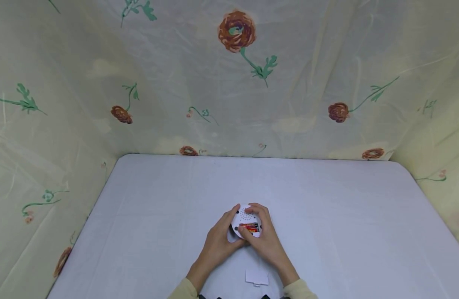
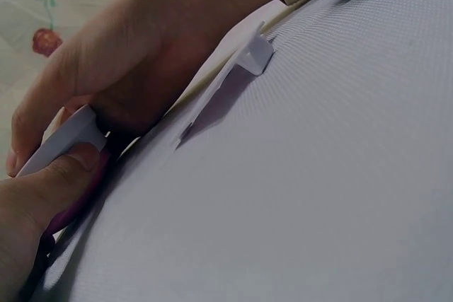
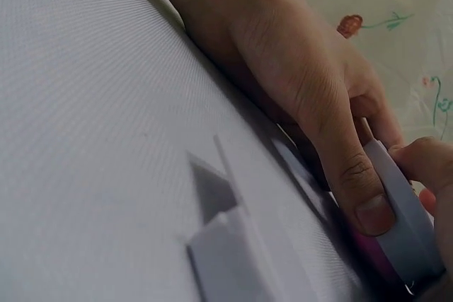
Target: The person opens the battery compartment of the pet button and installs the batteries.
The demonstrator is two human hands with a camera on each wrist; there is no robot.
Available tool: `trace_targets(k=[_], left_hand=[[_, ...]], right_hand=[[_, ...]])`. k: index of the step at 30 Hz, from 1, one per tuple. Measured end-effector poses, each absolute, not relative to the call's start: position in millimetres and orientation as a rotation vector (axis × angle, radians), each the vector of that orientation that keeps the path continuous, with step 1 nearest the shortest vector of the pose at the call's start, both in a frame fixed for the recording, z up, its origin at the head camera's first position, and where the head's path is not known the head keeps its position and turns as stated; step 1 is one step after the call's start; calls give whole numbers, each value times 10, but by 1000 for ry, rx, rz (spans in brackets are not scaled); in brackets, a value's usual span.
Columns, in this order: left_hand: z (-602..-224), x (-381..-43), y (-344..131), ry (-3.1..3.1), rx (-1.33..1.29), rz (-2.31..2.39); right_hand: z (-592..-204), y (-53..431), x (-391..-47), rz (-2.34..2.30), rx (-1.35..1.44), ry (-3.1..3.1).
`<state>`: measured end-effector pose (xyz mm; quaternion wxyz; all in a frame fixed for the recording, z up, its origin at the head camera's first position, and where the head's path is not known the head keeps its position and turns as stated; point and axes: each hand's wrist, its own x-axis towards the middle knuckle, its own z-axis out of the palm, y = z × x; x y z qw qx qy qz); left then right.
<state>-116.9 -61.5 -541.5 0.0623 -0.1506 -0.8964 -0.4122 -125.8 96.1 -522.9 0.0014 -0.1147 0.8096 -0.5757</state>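
Note:
A round white device (image 1: 244, 216) with a ring of small speaker holes is held tilted between both hands, underside up. Its battery compartment is uncovered, and red batteries (image 1: 252, 226) lie inside. My left hand (image 1: 218, 243) grips the device's left side, its thumb (image 3: 371, 206) on the rim. My right hand (image 1: 269, 245) curls over the right side, fingertips near the holes and thumb at the batteries' left end. In the wrist views, a magenta face (image 3: 375, 254) shows beneath the white rim. A white battery cover (image 1: 257, 277) with a small tab lies apart on the table, nearer the body.
The white-covered table (image 1: 158, 199) has rounded far corners. Flower-patterned curtains (image 1: 289, 99) hang along its back and both sides. Light sleeves (image 1: 184, 290) reach both wrists.

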Motion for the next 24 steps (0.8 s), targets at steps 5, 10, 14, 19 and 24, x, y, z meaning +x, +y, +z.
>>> trace_targets(k=[5, 10, 14, 19, 24], left_hand=[[-5415, -1168, -618, -2707, -459, -1243], [-5410, -1169, -625, -2699, -467, -1251], [-5412, -1168, -628, -2700, -466, -1254], [-5413, -1170, -626, -2709, -452, -1259], [-5419, -1172, -623, -2711, -453, -1251]], right_hand=[[-5268, 974, -1272, -1815, -358, 2527], [-5272, 977, -1276, -1834, -384, 2525], [-5262, 974, -1272, -1826, -387, 2537], [-5265, 974, -1275, -1808, -384, 2552], [-5274, 982, -1278, -1809, -392, 2545]])
